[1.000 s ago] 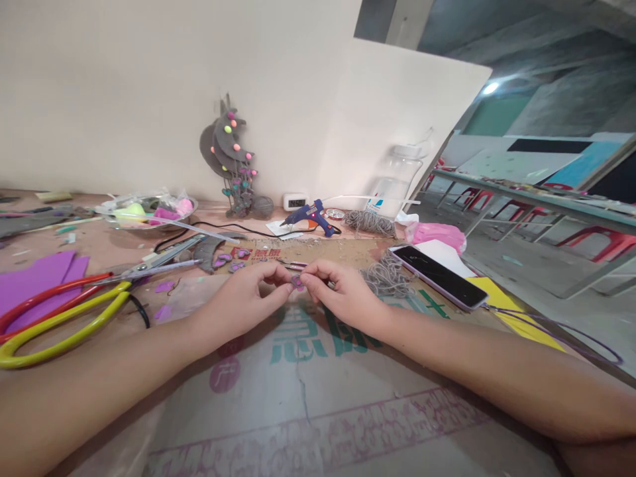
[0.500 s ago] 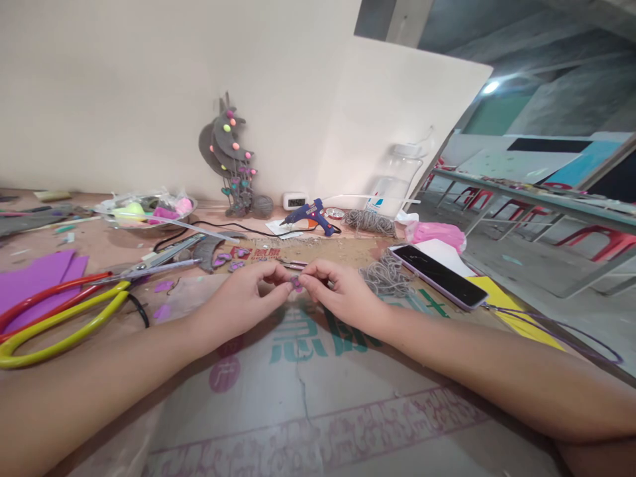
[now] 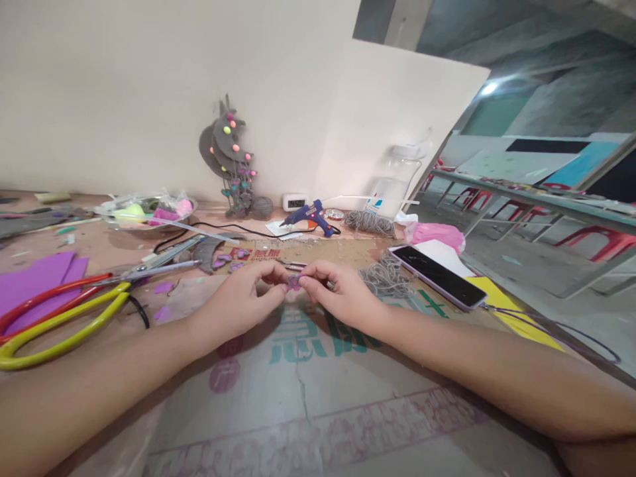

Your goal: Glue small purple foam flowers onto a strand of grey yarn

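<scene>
Between the fingertips of both hands is a small purple felt piece (image 3: 293, 283) with a grey edge or strand on it. My left hand (image 3: 251, 291) pinches its left side with thumb and forefinger. From the other side, the thumb and forefinger of my right hand (image 3: 340, 295) press on it. Several small purple heart-shaped pieces (image 3: 224, 259) lie just beyond my left hand, partly hidden by it. The metal tip of a tool (image 3: 294, 265) shows behind the fingers. A tangle of grey yarn (image 3: 385, 275) rests beside my right hand.
Large scissors (image 3: 102, 318) with red and yellow handles lie at the left over purple felt sheets (image 3: 37, 285). A blue glue gun (image 3: 313, 217) stands at the back before a grey moon ornament (image 3: 228, 146). A phone (image 3: 440, 277) and water bottle (image 3: 395, 182) are at the right.
The purple felt piece has turned slightly between my fingertips, and more of its face shows. Both arms stay nearly in place.
</scene>
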`<action>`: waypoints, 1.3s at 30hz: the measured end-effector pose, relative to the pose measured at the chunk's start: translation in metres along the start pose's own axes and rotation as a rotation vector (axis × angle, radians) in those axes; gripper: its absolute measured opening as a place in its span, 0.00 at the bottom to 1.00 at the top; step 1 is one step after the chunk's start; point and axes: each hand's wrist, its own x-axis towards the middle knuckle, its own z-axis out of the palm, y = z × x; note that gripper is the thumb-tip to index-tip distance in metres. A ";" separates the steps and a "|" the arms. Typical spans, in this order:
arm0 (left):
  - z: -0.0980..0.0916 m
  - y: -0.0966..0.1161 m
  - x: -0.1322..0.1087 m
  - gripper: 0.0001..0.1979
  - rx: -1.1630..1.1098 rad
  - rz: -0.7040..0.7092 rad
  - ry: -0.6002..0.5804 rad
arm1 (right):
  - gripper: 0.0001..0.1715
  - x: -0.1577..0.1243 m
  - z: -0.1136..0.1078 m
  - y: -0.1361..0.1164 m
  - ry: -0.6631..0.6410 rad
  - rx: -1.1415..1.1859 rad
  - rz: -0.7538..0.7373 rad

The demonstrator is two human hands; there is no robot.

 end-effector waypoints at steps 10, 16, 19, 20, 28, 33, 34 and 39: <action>0.001 0.001 0.002 0.08 -0.021 -0.022 -0.003 | 0.11 0.000 0.000 0.002 -0.012 -0.059 -0.048; 0.001 -0.002 0.002 0.10 -0.036 -0.045 -0.013 | 0.12 0.001 -0.001 0.002 -0.007 -0.111 -0.057; 0.002 -0.004 0.002 0.10 -0.050 -0.024 -0.019 | 0.12 0.002 -0.001 0.002 -0.028 -0.126 -0.041; 0.002 -0.004 0.002 0.10 -0.056 -0.021 -0.022 | 0.13 0.002 -0.001 0.003 -0.035 -0.120 -0.032; 0.004 -0.008 0.005 0.09 -0.079 -0.023 0.017 | 0.11 0.002 0.000 0.006 -0.040 -0.064 0.017; 0.005 -0.011 0.006 0.07 -0.133 -0.018 0.005 | 0.11 0.003 -0.001 0.009 -0.028 -0.079 -0.020; 0.005 -0.010 0.006 0.07 -0.140 -0.026 0.003 | 0.11 0.003 -0.001 0.009 -0.024 -0.082 -0.020; 0.006 -0.011 0.007 0.08 -0.145 -0.043 -0.013 | 0.11 0.004 -0.002 0.008 -0.025 -0.076 -0.003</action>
